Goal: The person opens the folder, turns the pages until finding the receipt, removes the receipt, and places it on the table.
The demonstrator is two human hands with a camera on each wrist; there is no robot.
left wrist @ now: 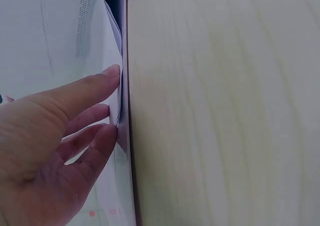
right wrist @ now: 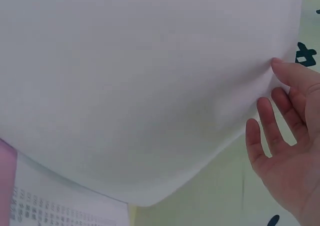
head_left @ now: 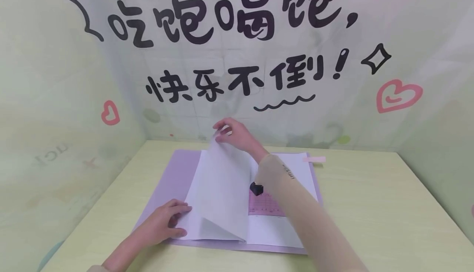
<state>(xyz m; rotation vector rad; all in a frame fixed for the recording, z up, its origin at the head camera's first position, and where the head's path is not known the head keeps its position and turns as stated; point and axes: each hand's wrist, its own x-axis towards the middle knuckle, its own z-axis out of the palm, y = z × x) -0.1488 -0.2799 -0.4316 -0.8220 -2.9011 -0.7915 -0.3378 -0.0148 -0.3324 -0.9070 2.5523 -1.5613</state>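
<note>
An open book with a purple cover (head_left: 177,173) lies on the table. My right hand (head_left: 237,135) pinches the upper edge of a white page (head_left: 226,181) and holds it raised over the left half of the book. In the right wrist view the thumb (right wrist: 287,73) presses the bowed page (right wrist: 135,86) near its edge, the other fingers spread beside it. At the lower left, my left hand (head_left: 163,222) rests on the book's left page, fingers loosely bent. The left wrist view shows its fingertips (left wrist: 111,73) at the edge of the pages (left wrist: 95,31).
The right page carries a pink printed panel (head_left: 266,204), with a small black shape (head_left: 256,188) above it, beside the right sleeve (head_left: 292,189). A pink tab (head_left: 314,159) sticks out at the upper right. Behind the pale wooden table (head_left: 370,206) hangs a printed backdrop (head_left: 229,58).
</note>
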